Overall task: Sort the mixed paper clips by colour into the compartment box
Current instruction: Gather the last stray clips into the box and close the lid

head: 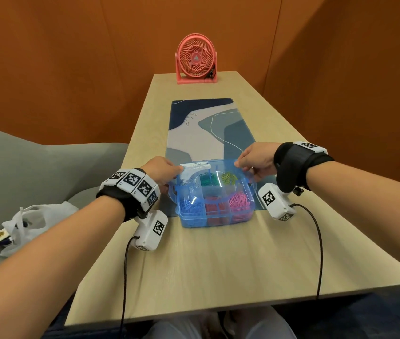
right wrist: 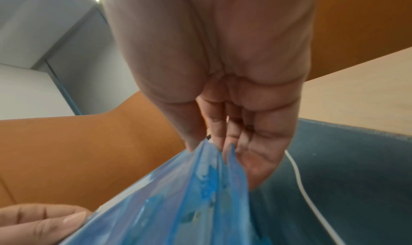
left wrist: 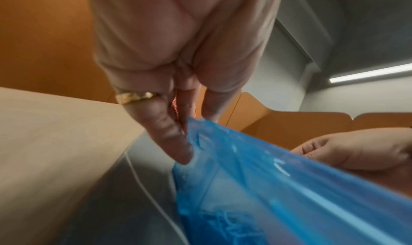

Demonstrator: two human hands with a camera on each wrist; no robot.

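We pinch lid [head: 208,178] corners, left hand [head: 162,171] and right hand [head: 257,159] | risk: uneven pull tips box [head: 214,211], spilling sorted clips [head: 238,200]

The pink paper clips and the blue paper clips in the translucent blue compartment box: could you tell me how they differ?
The pink paper clips fill the near right compartment; the blue paper clips fill the near left one. Red clips sit between them. Both lie under the translucent blue lid of the compartment box.
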